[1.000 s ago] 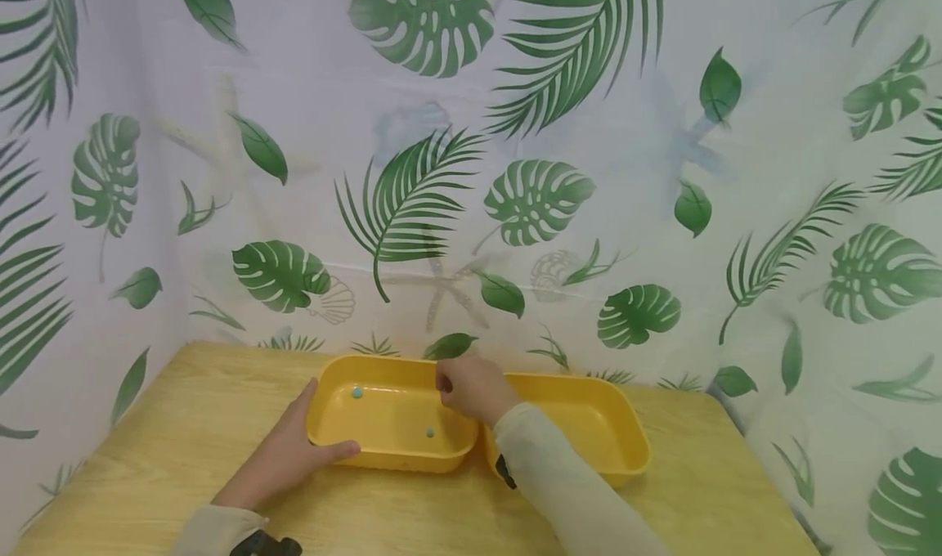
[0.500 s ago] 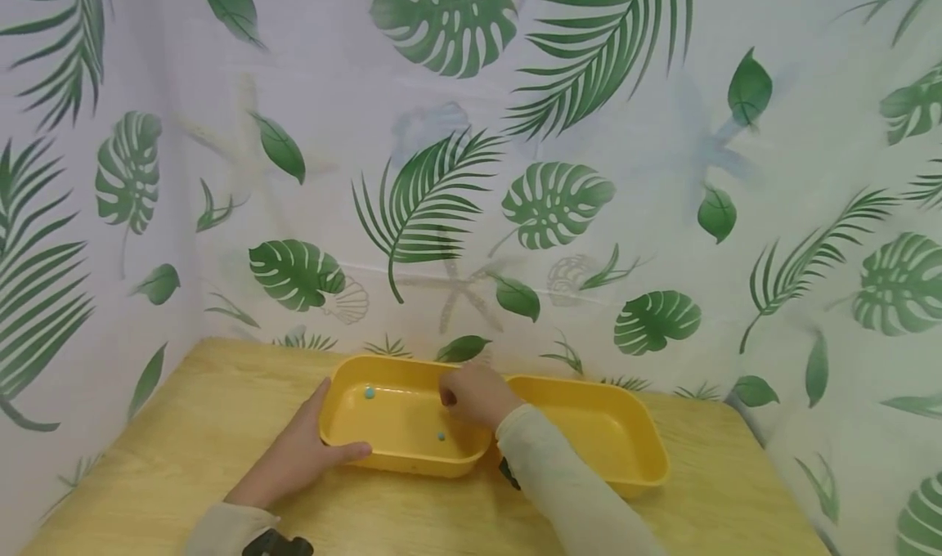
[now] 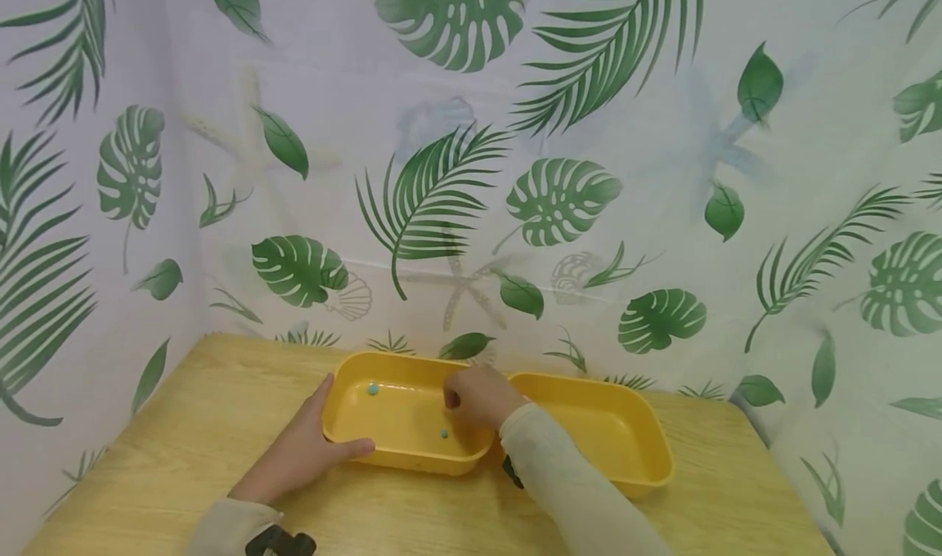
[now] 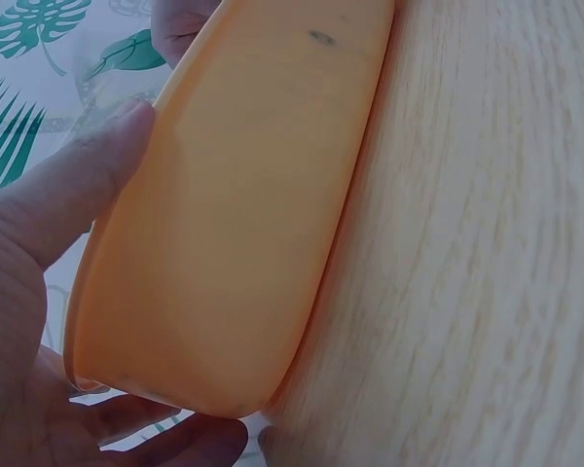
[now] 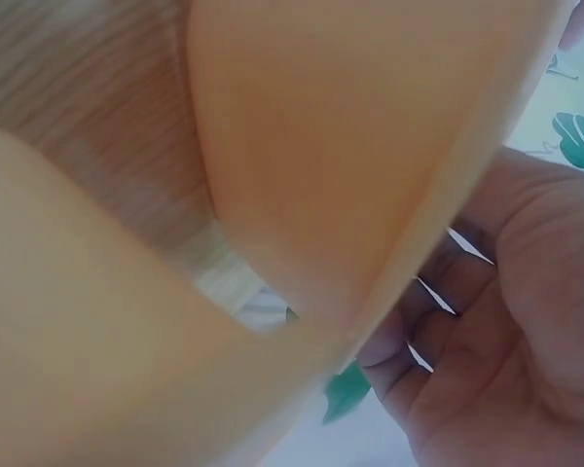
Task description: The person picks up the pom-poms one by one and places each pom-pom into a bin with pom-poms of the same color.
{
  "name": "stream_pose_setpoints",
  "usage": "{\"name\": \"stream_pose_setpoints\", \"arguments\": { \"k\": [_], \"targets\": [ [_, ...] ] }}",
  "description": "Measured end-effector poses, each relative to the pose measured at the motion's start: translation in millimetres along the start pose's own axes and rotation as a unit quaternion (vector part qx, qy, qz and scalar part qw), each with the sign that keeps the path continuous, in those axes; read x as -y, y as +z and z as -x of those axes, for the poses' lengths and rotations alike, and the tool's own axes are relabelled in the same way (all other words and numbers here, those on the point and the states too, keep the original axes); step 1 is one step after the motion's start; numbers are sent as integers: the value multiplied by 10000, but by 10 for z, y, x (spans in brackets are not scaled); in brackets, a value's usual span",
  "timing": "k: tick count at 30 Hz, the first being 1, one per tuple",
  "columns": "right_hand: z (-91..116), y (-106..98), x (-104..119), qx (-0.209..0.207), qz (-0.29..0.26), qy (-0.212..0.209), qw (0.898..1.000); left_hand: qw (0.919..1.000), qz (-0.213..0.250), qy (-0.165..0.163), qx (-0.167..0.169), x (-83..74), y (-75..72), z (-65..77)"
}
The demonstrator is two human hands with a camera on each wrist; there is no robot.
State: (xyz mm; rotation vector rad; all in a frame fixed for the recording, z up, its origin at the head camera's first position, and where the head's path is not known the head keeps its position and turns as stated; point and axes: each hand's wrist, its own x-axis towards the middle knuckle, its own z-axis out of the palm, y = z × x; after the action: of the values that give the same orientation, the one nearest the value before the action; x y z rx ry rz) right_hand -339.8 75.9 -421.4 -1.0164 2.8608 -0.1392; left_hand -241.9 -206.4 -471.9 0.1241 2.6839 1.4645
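Two small pale-blue balls lie on the floor of the left yellow tray (image 3: 397, 421): one ball (image 3: 373, 389) near the back left, the other ball (image 3: 444, 433) toward the front right. My left hand (image 3: 312, 441) holds this tray's left end, thumb along the front rim and fingers round the end wall. In the left wrist view the left thumb (image 4: 107, 161) presses at the rim. My right hand (image 3: 482, 394) reaches over the tray's right end with fingers curled down inside. In the right wrist view its fingertips hide behind the wall, so I cannot tell whether they pinch anything.
A second yellow tray (image 3: 614, 433) stands close to the right of the first, partly covered by the right forearm. Both are on a wood-grain table (image 3: 412, 515). A leaf-printed curtain (image 3: 559, 286) rises behind the table's back edge.
The head view has turned slightly left, so everything sits further right in the picture. Both hands keep nearly the same places at the left tray, and the two balls lie where they were.
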Motion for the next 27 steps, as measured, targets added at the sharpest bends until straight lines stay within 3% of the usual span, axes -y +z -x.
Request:
{"name": "stream_pose_setpoints", "arguments": {
  "k": [8,27],
  "targets": [
    [19,-40,-2,200,-89,214,9995,10000,-24,33,0,-12,1,11],
    [133,-177,24,96,-520,199,9984,10000,-7,77,24,-23,-3,23]
  ]
}}
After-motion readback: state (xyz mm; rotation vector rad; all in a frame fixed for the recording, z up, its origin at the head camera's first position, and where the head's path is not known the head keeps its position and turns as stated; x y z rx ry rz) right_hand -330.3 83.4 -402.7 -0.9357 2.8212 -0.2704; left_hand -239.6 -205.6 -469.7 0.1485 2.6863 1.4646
